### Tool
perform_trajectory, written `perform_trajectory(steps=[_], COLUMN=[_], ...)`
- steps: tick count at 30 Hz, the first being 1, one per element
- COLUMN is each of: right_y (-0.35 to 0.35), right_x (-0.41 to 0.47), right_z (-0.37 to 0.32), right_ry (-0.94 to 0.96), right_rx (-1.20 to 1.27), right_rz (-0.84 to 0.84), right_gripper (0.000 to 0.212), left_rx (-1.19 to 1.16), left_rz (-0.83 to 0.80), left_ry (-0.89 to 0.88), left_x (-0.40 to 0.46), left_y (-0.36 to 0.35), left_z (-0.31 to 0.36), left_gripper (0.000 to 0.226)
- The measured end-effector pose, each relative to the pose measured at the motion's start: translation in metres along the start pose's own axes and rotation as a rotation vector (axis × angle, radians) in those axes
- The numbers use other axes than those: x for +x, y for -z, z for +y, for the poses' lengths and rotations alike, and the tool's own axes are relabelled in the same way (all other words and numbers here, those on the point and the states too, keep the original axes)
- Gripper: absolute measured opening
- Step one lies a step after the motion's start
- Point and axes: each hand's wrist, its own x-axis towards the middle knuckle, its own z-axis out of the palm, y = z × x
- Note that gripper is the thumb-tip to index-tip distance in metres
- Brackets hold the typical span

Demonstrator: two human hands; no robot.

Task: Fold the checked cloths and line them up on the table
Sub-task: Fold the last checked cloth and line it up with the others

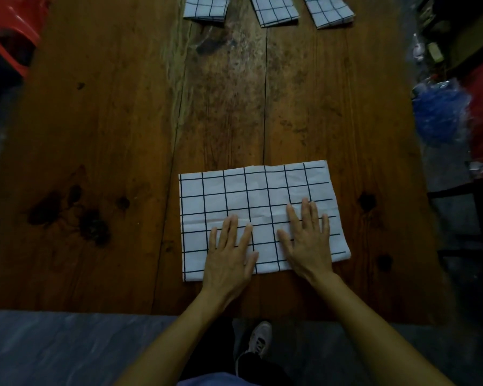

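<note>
Down at the very bottom, a blue hem and dark trousers, and one pale sneaker point(260, 339) planted on the grey floor point(67, 349) just short of the table edge. Two bare forearms reach up from there onto the wooden table point(95, 135).

Left hand point(229, 257) lies flat, palm down, fingers straight and slightly spread, pressing on the near middle of the checked cloth point(262, 190). Right hand point(308, 238) does the same just beside it, flat and open, fingers pointing away, resting on the cloth's near right part. Neither hand grips or pinches anything; the two are close together but apart.

That cloth, white with a dark grid, lies spread as a wide rectangle on the near half of the table, its near edge close to the table's front edge, a faint crease running across its middle. Dark knots mark the boards to its left and right.

Further out, a long stretch of worn, stained wood. At the far edge of view, three folded cloths in the same check sit in a row, apart from one another: the left folded cloth point(207, 8), the middle folded cloth point(275, 11), the right folded cloth point(329, 11), each cut off by the top of the picture.

Off to the far left, a red plastic chair point(11, 26); to the right, a crumpled blue bag point(441, 112).
</note>
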Motion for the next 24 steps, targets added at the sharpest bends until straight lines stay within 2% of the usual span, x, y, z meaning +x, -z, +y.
perform_trajectory(steps=[4,8,15,24], right_y=[0.001,0.0,-0.009,-0.006], right_x=[-0.001,-0.002,-0.004,-0.007], right_z=[0.0,-0.014,-0.013,0.0], right_ry=[0.023,0.128,0.09,-0.027], right_rx=[-0.009,-0.024,-0.041,0.023], right_rz=[0.013,0.026,0.004,0.0], right_gripper=[0.071,0.068,0.069,0.067], left_rx=[0.005,0.0,-0.049,0.015], left_rz=[0.001,-0.003,0.042,-0.009], left_ry=[0.049,0.079,0.036,0.018], left_x=[-0.003,-0.007,-0.001,-0.002], left_y=[0.001,0.001,0.008,0.006], left_z=[0.001,0.002,0.005,-0.024], left_gripper=[0.067,0.069,0.066,0.071])
